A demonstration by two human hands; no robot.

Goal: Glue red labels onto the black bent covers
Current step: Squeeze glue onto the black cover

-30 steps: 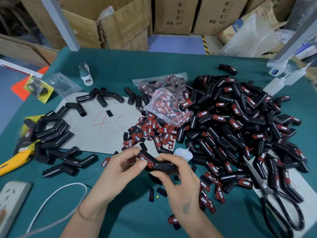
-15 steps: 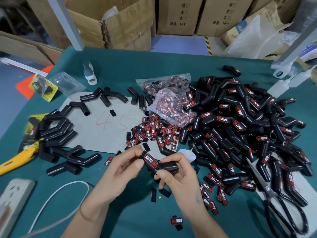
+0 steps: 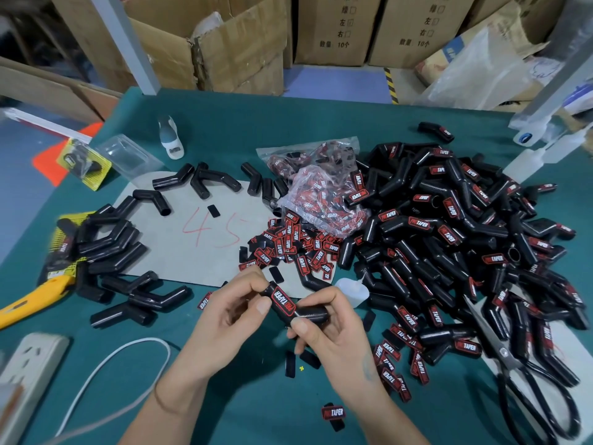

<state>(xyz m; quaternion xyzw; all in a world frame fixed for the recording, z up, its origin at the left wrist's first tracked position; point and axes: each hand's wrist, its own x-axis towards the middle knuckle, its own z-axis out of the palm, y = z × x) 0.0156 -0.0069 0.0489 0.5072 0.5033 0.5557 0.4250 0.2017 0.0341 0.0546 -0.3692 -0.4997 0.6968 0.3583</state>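
While both hands hold one black bent cover (image 3: 296, 308) just above the worktop (image 3: 288, 130), the fingers do the pressing. The left hand (image 3: 231, 313) curls its fingers round the cover's upper end, with its thumb beside the red label (image 3: 283, 302). The right hand (image 3: 324, 335) pinches the lower end between thumb and fingers. A second ago the label faced partly away; now the cover has turned, and the whole label faces up and looks flat. I think the label is stuck on, so this cover looks about done.

Just past the held cover, loose labels (image 3: 288, 242) lie in a heap, and a small glue bottle (image 3: 351, 292) sits just to its right. Farther right is a big pile of finished covers (image 3: 449, 245). To the left of the held cover wait plain covers (image 3: 109, 245) with no labels, so plenty are left.
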